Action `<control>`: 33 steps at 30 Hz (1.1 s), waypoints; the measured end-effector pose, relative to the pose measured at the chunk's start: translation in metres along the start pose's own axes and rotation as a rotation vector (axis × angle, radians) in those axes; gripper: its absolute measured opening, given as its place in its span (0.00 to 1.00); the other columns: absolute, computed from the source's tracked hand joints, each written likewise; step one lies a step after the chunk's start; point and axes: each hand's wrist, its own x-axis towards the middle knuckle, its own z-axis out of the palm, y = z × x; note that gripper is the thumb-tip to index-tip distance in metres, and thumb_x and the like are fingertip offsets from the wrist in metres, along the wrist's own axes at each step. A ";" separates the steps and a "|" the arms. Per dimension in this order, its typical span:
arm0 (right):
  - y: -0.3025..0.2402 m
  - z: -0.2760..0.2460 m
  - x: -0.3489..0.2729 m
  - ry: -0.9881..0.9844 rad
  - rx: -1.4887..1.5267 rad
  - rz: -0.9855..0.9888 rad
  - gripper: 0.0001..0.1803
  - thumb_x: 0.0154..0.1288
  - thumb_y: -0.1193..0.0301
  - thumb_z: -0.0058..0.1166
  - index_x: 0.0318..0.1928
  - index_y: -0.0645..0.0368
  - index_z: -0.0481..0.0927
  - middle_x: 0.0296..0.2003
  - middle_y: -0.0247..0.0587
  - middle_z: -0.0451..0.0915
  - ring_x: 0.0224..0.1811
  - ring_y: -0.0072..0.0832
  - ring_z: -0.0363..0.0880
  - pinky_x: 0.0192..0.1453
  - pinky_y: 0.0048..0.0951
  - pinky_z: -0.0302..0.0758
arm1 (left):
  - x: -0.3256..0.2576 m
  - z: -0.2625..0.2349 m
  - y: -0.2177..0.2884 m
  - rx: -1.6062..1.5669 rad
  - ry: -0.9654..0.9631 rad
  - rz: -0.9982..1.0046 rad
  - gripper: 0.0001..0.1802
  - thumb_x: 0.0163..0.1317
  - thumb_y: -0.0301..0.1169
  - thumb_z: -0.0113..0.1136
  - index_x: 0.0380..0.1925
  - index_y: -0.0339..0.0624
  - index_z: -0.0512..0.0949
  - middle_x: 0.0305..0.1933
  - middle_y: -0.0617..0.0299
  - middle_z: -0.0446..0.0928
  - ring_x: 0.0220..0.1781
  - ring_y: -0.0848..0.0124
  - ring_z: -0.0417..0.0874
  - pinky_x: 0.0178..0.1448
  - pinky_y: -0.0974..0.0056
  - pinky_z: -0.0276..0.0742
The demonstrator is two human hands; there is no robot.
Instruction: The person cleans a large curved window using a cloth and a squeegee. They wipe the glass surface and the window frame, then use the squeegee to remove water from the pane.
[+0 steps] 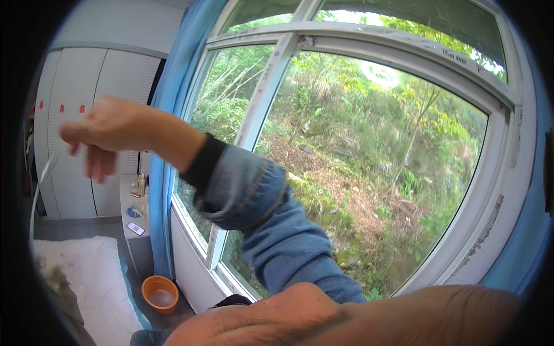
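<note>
My left hand [98, 134] is raised at the upper left, in front of a white wardrobe [75, 104]. Its fingers hang loose and apart, a little blurred, and it holds nothing. The forearm is bare to a black cuff, then a blue denim sleeve [259, 213] runs down to the lower middle. A thin white curved rod or cord [43, 179] hangs just below the hand, apart from it. My right hand is not seen. A broad patch of skin [358, 317] fills the bottom edge, too close to tell which part of me it is.
A large white-framed window [375, 150] with greenery outside fills the right. A blue curtain [173, 75] hangs at its left edge. Below stand a small white table [131, 199] with bottles and a phone, an orange basin [160, 293] on the floor, and a white bed [86, 277].
</note>
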 end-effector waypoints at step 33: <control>0.083 -0.356 -0.133 1.757 -1.154 0.597 0.26 0.60 0.55 0.54 0.51 0.62 0.76 0.49 0.54 0.78 0.53 0.48 0.75 0.54 0.43 0.71 | 0.246 0.506 0.209 1.201 0.326 0.803 0.26 0.49 0.56 0.62 0.31 0.43 0.74 0.31 0.50 0.80 0.35 0.54 0.80 0.36 0.55 0.73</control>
